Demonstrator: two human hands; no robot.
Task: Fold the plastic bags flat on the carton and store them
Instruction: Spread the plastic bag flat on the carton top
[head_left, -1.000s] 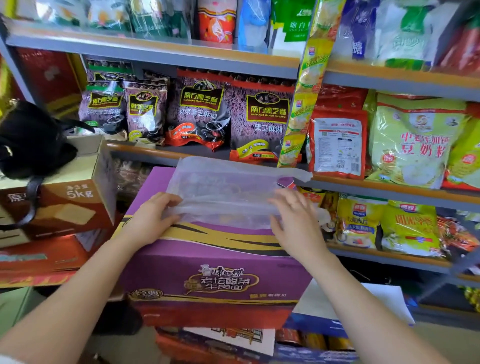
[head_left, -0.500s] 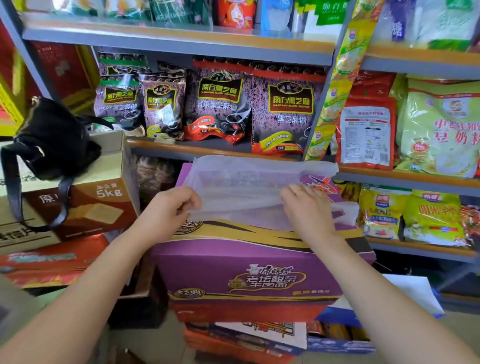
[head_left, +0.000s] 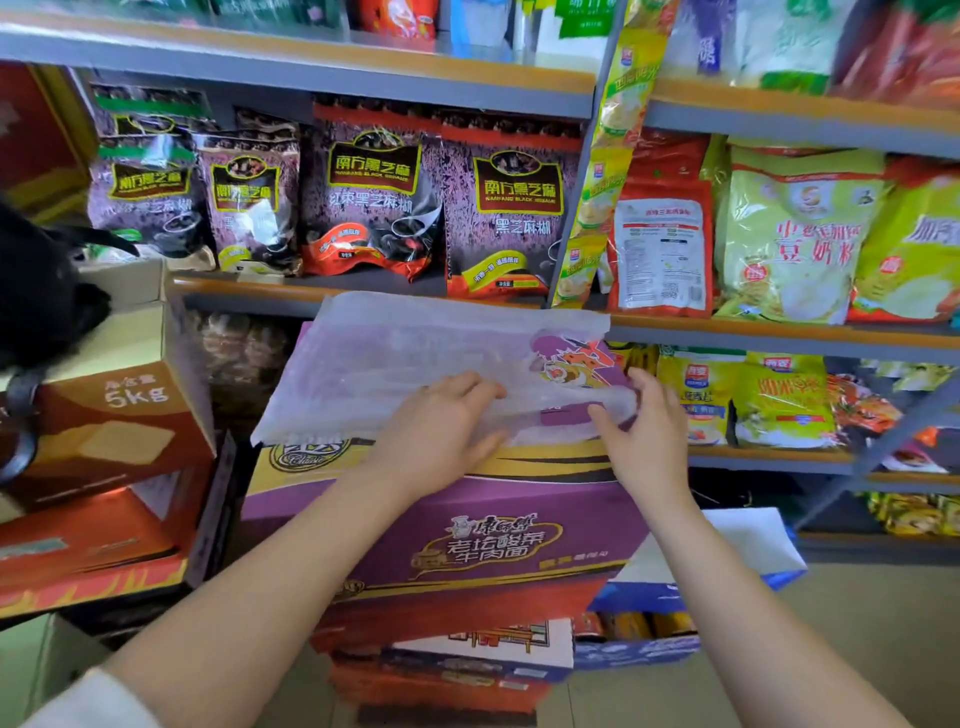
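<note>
Head view: a translucent plastic bag (head_left: 415, 364) lies spread on top of a purple carton (head_left: 467, 525), its far edge reaching past the carton toward the shelf (head_left: 363, 288) behind. The left hand (head_left: 441, 431) rests palm down on the near middle of the bag, fingers straight and lying together, pressing the plastic onto the carton top. The right hand (head_left: 644, 431) is at the bag's right end, thumb and fingers curled around a gathered fold of plastic, so this grip is pinching the bag. The carton sits on a stack of other boxes, with a blue box (head_left: 649, 644) low on the right. To the left stands a brown box marked 5kg (head_left: 119, 415) with a black handbag (head_left: 41, 296) on it. Purple sesame packets (head_left: 363, 197) and green packets (head_left: 795, 234) fill the shelves behind.
</note>
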